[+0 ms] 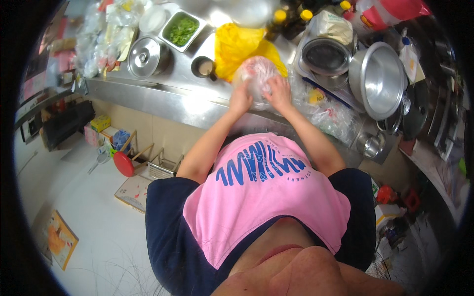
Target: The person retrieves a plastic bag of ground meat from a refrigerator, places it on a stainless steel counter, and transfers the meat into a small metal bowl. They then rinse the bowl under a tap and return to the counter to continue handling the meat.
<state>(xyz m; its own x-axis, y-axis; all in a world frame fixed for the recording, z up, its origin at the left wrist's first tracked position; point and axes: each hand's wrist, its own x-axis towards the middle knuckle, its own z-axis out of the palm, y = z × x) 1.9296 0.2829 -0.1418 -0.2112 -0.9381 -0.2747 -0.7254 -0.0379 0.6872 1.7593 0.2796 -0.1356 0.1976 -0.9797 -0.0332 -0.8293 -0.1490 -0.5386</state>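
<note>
A clear plastic bag with pinkish contents (258, 70) rests at the steel counter's front edge, partly over a yellow plastic bag (233, 44). My left hand (241, 97) touches its left side, the fingers partly hidden against the plastic. On its right side lies my right hand (278, 90), fingers curled and pinching the crumpled film. To the left of the yellow bag stands a dark cup (203, 67) with something pale inside. What exactly the clear bag contains cannot be told through the film.
A lidded steel pot (143, 57) and a steel tray of chopped greens (181, 30) stand at left on the counter (177, 72). To the right are a large metal basin (381, 79), an oval-lidded container (326, 56) and plastic bags (331, 120). Bottles with yellow caps (280, 16) stand behind.
</note>
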